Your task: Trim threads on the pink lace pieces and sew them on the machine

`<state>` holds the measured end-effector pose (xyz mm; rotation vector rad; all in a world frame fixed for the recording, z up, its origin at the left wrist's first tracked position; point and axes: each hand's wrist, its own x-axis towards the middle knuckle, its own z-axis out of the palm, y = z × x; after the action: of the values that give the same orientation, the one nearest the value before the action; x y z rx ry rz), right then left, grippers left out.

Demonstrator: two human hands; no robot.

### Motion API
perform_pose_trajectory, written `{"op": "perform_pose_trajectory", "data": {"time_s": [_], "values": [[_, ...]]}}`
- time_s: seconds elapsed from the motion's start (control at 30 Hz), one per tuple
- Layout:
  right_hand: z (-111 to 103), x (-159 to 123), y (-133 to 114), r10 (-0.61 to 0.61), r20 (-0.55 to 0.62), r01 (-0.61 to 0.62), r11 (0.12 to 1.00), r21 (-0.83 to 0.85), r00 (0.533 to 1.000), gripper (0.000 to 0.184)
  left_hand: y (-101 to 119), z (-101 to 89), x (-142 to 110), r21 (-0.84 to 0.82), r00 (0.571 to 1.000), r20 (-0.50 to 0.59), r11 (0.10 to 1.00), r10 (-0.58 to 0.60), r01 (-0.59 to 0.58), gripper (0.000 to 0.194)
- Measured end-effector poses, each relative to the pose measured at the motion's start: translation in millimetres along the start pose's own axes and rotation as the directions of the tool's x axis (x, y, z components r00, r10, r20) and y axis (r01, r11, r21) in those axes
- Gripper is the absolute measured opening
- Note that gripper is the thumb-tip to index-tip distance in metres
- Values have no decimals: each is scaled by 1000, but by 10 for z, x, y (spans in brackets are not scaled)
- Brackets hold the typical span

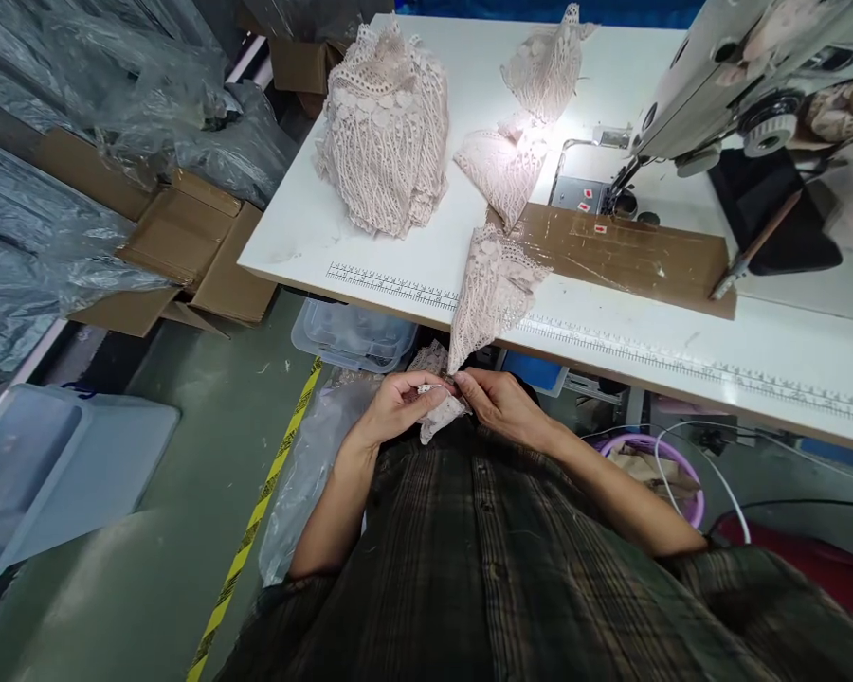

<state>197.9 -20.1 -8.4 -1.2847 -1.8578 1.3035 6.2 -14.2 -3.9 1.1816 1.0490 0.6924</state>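
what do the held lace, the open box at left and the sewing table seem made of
Held lace: probably cotton or synthetic thread, matte, with openwork holes.
Open box: cardboard, dull brown, with creased flaps.
Sewing table: likely laminate over board, smooth and white, with a brownish edge.

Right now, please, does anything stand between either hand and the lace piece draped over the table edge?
Nothing visible does: the left hand and right hand meet at the lower tip of the lace piece.

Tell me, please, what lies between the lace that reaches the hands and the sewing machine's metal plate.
In the head view, a cardboard strip lies between the lace, which covers its near left corner, and the plate.
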Motion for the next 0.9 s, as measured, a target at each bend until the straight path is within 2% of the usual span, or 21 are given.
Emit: {"op": "perform_pose_trajectory", "data": {"time_s": [0.1, 0.37, 0.53, 0.63, 0.7, 0.77, 0.8, 0.9], "values": [[14, 23, 26, 11, -51, -12, 1000, -22, 999, 50, 0, -13, -1, 24, 1000, -14, 1000, 12, -11, 33], [27, -20, 26, -33, 34, 34, 999, -22, 999, 46, 46, -36, 13, 3, 999, -1, 999, -41, 41, 37], [71, 33, 57, -10, 2, 10, 997, -79, 1000, 44, 32, -40, 18, -3, 999, 3, 999, -53, 53, 38], [125, 21, 123, -35, -29, 35, 999, 12, 999, 40, -19, -54, 23, 3, 998, -3, 998, -68, 68, 39], [180, -3, 185, -52, 28, 49, 996, 78, 998, 36, -99, -83, 55, 18, 996, 4, 996, -86, 86, 40], [235, -27, 254, -24, 95, 20, 999, 39, 995, 33, -222, -135, 124, 103, 997, -11, 992, -76, 76, 42], [255, -37, 285, -6, 93, 8, 1000, -25, 996, 32, -296, -170, 172, 181, 998, -39, 982, -46, 52, 43], [258, -68, 343, -49, -63, 34, 974, -226, 997, 28, -540, -287, 337, 433, 982, -157, 901, 103, -25, 46]]}}
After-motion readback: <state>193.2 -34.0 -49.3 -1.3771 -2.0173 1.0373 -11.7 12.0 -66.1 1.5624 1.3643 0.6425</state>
